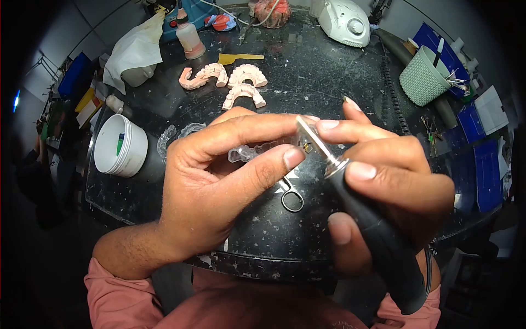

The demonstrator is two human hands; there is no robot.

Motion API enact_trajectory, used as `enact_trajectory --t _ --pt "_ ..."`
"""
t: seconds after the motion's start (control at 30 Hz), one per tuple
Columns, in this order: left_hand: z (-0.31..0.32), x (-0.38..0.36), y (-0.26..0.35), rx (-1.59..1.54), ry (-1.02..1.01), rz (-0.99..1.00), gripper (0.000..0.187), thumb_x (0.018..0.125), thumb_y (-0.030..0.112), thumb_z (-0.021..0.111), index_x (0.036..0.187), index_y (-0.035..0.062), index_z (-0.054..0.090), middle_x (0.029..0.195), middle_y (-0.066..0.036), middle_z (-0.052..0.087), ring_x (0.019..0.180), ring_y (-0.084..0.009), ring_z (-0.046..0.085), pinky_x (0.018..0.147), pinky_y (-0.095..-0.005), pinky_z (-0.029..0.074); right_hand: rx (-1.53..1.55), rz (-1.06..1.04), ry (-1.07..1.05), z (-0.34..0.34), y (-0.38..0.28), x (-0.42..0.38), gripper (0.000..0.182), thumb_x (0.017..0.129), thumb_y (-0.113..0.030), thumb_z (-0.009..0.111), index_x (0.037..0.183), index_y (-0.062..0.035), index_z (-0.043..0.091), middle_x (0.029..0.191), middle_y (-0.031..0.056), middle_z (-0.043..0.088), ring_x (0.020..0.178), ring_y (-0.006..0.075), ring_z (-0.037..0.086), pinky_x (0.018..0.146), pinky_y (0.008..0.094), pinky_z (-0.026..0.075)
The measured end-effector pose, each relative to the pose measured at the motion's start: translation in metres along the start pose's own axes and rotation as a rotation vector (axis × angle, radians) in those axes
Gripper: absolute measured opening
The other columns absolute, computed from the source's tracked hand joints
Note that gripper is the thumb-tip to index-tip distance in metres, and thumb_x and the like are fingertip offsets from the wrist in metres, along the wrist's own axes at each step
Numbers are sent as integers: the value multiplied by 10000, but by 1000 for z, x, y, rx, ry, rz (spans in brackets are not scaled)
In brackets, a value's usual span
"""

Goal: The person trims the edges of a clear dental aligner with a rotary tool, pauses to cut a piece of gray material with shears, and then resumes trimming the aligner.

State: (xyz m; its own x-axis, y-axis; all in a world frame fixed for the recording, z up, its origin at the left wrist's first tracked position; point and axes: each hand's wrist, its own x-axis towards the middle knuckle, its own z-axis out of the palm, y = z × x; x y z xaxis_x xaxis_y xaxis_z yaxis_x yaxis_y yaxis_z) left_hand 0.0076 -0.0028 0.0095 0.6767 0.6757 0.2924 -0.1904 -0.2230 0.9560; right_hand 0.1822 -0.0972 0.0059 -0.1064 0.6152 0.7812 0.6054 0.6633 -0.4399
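Note:
Between the thumb and fingers of my left hand (213, 170) is a clear plastic dental aligner (245, 153), partly hidden by the fingers. My right hand (400, 164) grips a black rotary handpiece (378, 236), its cord trailing at the lower right. The handpiece's slim metal bit (316, 140) slants up to the left, its tip right at the aligner's end near my left fingertips. Below the hands, scissors (292, 200) lie on the table, with a ring handle showing. More clear aligners (167, 138) rest on the table behind my left hand.
Several pinkish dental models (245, 97) sit mid-table. A white tub (121, 145) stands at the left, a dropper bottle (190, 41) behind. A white control unit (345, 23) is at the back, a green basket (424, 77) at the right. The black tabletop (307, 236) is speckled.

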Motion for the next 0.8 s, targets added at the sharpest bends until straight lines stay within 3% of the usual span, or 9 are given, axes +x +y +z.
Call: enact_trajectory --t 0.07,0.17,0.27,0.43,0.6,0.7,0.8 --pt "0 0 -2 -18 -3 -1 261 874 26 647 1130 -28 665 1050 -126 659 979 -165 611 892 -296 463 7 20 63 0 0 0 437 880 -357 701 1096 -61 464 886 137 580 970 360 658 968 590 468" --pt "-1 0 -2 -44 2 -11 259 875 27 640 1127 -27 667 1063 -129 656 985 -170 611 901 -301 462 0 -32 -45 -3 2 1 446 879 -359 699 1102 -58 456 877 145 578 955 356 660 964 588 471" --pt "0 0 -2 -58 7 -15 257 880 35 630 1127 -26 666 1071 -130 651 985 -172 612 903 -305 464 19 12 83 4 0 -1 449 880 -380 693 1092 -60 461 876 146 579 958 360 661 964 592 472" --pt "-1 0 -2 -69 -7 -25 249 889 38 610 1123 -33 654 1064 -131 652 986 -170 613 901 -314 467 12 2 12 -1 0 0 440 883 -377 688 1089 -60 463 880 147 582 959 365 660 968 587 471" --pt "1 -2 4 -259 -6 -195 250 876 76 621 1100 -36 636 1010 -144 667 971 -184 622 918 -333 462 -7 -18 -77 -3 1 1 429 886 -372 687 1085 -58 472 881 144 589 963 369 659 971 581 470" --pt "3 -1 7 -321 -9 -251 261 868 85 622 1100 -34 638 982 -137 671 961 -184 623 917 -342 462 -4 -20 55 2 2 0 429 886 -374 690 1082 -57 478 878 140 591 970 369 657 966 583 471" --pt "2 -1 5 -319 5 -240 243 859 75 621 1077 -30 650 983 -130 672 964 -184 623 924 -347 455 -15 -59 -53 -4 5 1 436 886 -366 688 1101 -57 467 892 143 582 971 361 657 959 579 478"
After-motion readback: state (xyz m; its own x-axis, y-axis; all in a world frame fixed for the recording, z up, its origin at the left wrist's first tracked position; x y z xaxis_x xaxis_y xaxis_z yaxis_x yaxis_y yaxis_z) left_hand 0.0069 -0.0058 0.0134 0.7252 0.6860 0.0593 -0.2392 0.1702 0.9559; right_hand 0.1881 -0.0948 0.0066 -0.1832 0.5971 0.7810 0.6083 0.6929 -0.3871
